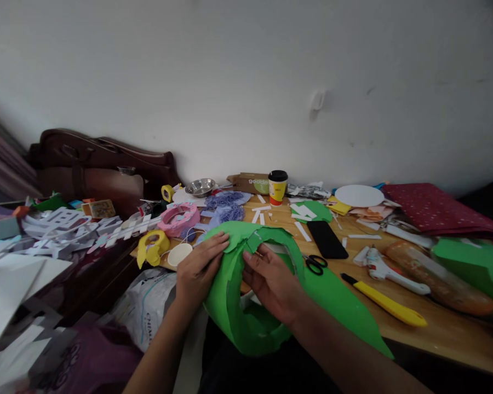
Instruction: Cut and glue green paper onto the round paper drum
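A large ring covered in green paper (224,298) stands tilted at the table's front edge, over my lap. My left hand (203,265) lies against its upper left side, with the fingers bent over the paper. Inside the opening is my right hand (273,279), its thumb and fingers pinching the torn-looking inner edge at the top. A pale inner band shows in part through the opening. Beside the ring, a flat green sheet (340,312) spreads to the right under my forearm. Black-handled scissors (315,264) lie just behind that sheet.
Rightward on the table are a yellow utility knife (390,303), a white glue gun (394,273) and a black phone (327,239). Behind stand a lidded paper cup (277,189) and a metal bowl (201,187). A pink ring (178,219) and yellow ring (153,247) lie left.
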Tool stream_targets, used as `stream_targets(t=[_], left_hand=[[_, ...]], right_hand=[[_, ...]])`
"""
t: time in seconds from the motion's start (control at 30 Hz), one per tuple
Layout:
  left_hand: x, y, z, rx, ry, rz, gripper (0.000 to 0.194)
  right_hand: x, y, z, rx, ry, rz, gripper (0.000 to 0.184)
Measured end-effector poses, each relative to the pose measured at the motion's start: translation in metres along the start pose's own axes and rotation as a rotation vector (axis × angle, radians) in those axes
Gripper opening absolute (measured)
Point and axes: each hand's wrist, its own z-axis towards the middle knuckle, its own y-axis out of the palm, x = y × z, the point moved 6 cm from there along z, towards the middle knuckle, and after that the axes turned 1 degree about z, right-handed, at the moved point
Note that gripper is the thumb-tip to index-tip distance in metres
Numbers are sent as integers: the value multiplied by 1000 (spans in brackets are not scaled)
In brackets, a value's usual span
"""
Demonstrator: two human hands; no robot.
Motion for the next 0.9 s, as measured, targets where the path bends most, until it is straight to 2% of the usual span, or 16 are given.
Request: stream_targets(t=[0.27, 0.5, 0.9], left_hand=[[7, 1, 4, -98, 121, -1, 46], [11, 7, 6, -148, 163, -34, 44], [8, 11, 8, -194, 47, -34, 45]], right_hand=[[1, -2, -1, 20, 36, 27, 34], [2, 0, 4, 12, 14, 93, 30], [7, -5, 4, 55, 14, 108, 32]])
